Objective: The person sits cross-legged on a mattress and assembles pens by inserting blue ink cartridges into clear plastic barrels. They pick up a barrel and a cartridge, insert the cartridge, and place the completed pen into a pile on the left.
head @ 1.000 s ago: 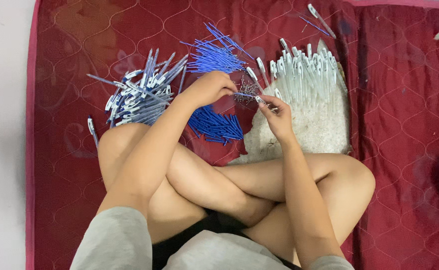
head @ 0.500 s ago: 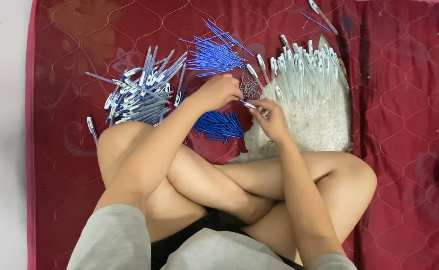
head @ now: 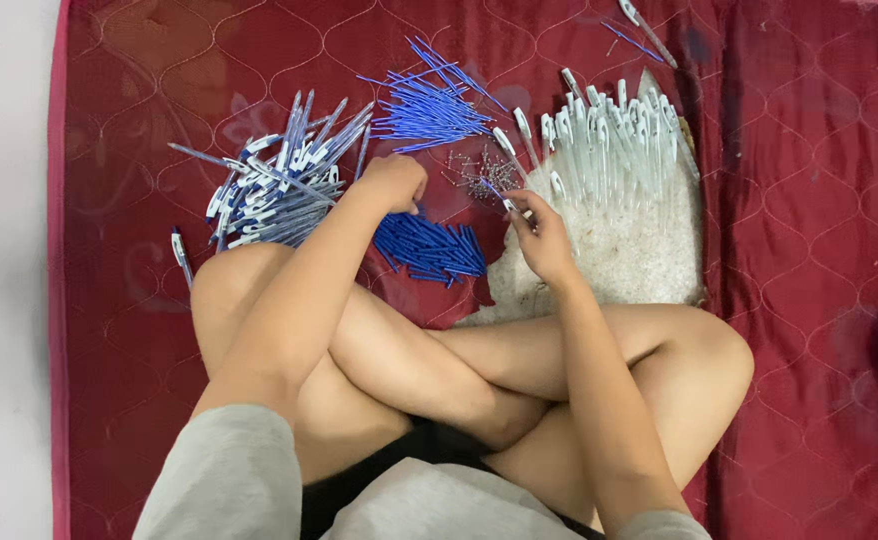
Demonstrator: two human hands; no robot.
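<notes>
Here right hand [head: 542, 232] pinches a pen part [head: 507, 203]; left hand [head: 394, 183] on blue refills [head: 429, 250].

finished pens [head: 279, 185] left, springs [head: 479, 175] centre; barrels [head: 614, 135] right

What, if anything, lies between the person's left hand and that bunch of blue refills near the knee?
Nothing visible does. The left hand is right at the upper edge of the blue refills, on bare red mat. The right hand holds a small pen part off to the side, clear of that gap.
</notes>
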